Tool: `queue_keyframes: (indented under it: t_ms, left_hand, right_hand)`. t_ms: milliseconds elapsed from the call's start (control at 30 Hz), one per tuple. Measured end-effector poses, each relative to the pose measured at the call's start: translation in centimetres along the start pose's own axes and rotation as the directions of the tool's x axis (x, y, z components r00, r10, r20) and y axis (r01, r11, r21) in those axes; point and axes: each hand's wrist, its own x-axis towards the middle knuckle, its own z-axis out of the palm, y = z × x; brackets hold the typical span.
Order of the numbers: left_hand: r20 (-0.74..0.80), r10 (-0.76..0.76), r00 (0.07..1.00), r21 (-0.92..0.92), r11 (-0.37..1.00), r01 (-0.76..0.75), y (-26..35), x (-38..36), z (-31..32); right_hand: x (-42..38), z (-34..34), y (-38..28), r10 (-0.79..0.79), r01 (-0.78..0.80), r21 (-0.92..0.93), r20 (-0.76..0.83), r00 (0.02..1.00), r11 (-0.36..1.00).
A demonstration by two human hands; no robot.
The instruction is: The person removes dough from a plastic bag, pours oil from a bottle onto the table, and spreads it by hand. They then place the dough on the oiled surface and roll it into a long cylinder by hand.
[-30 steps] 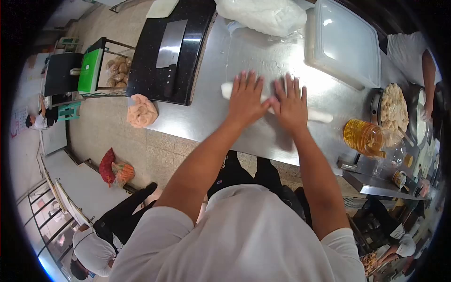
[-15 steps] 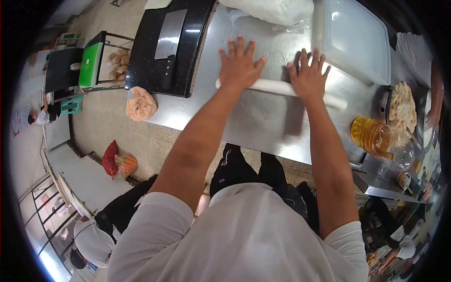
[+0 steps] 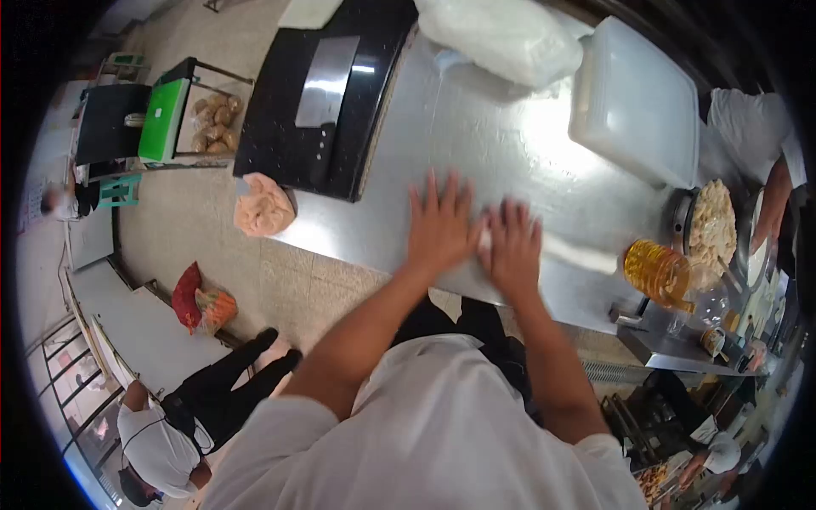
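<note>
Both hands drawn back together toward table's near edge, left hand (image 3: 439, 228) and right hand (image 3: 512, 248) flat, fingers spread, pressing dough roll (image 3: 580, 253), oil bottle (image 3: 656, 269) at 3 o'clock

Bare steel counter (image 3: 501, 144) lies open ahead of both hands, between the black cutting board (image 3: 319, 127) on the left and the lidded plastic container (image 3: 637, 102) on the right. A cleaver (image 3: 323, 89) lies on the board. At the far edge, a bag of white dough (image 3: 510, 34) closes the way forward. To the right, the oil bottle (image 3: 659, 268) and a pan of dumplings (image 3: 712, 223) stand close together, near the right hand (image 3: 512, 251). The pink cloth (image 3: 263, 206) sits at the counter's left corner, well apart from the left hand (image 3: 440, 228).
</note>
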Motion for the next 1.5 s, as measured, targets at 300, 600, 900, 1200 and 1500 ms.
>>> queue_keyframes:
  t_ms: [300, 600, 900, 1200, 1500]
  left_hand:
    - [0.159, 0.396, 0.904, 0.091, 0.906, -0.413, -4.7, -1.1, -1.2]
    - [-0.027, -0.003, 1.000, 0.090, 0.996, 0.006, -2.3, 2.1, -1.2]
    - [0.081, 0.230, 0.970, 0.246, 0.938, -0.243, -6.4, -6.2, 0.6]
    - [-0.060, -0.078, 0.995, 0.093, 0.992, 0.083, 0.5, 5.3, -0.6]
    - [0.135, 0.139, 0.981, -0.035, 0.990, -0.135, -5.4, -10.5, -0.9]
  right_hand:
    - [-1.5, -1.5, 0.6, 0.056, -0.054, 0.057, -0.036, 0.998, 0.997]
    - [1.9, -1.7, 3.9, 0.110, -0.115, -0.066, -0.070, 0.991, 0.991]
    - [-7.3, -2.3, 0.3, 0.145, -0.148, 0.024, 0.090, 0.985, 0.989]
    - [1.1, -3.8, 7.5, 0.204, -0.204, -0.126, -0.018, 0.979, 0.971]
    - [-12.3, -2.0, 3.6, 0.133, -0.147, 0.174, 0.090, 0.987, 0.974]
